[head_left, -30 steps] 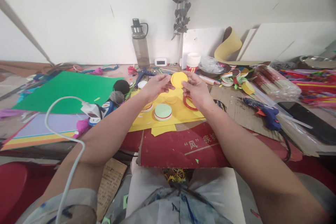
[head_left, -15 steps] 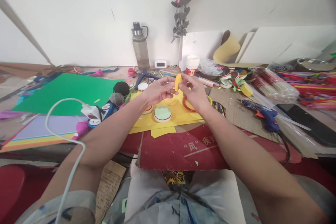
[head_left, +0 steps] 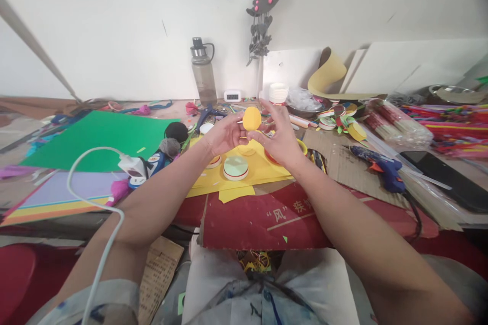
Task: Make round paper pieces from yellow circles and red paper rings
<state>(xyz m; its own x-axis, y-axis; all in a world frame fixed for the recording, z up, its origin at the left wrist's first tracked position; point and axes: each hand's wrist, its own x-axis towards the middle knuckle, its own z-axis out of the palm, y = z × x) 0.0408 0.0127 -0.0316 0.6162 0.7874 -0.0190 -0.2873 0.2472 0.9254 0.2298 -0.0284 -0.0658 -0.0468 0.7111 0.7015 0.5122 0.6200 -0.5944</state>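
A small yellow paper disc (head_left: 251,118) is held up between both hands above the table. My left hand (head_left: 224,134) pinches its left edge, my right hand (head_left: 277,136) pinches its right and lower edge with the upper fingers spread. Below them lies a yellow sheet (head_left: 263,170) with round cut-outs. A round white lid with a pale green top and red rim (head_left: 235,167) rests on that sheet near my left wrist. A red ring (head_left: 271,156) lies under my right hand.
Green sheet (head_left: 99,134) and stacked coloured paper (head_left: 57,195) at left, with a white charger and cable (head_left: 131,165). A blue glue gun (head_left: 381,167) lies at right on cardboard. Water bottle (head_left: 204,73), paper cups (head_left: 278,93) and tape rolls stand at the back. Red cardboard (head_left: 267,218) covers the near edge.
The disc was turned edge-on half a second ago and now faces me flat again. Both hands have lifted it a little higher and closer together.
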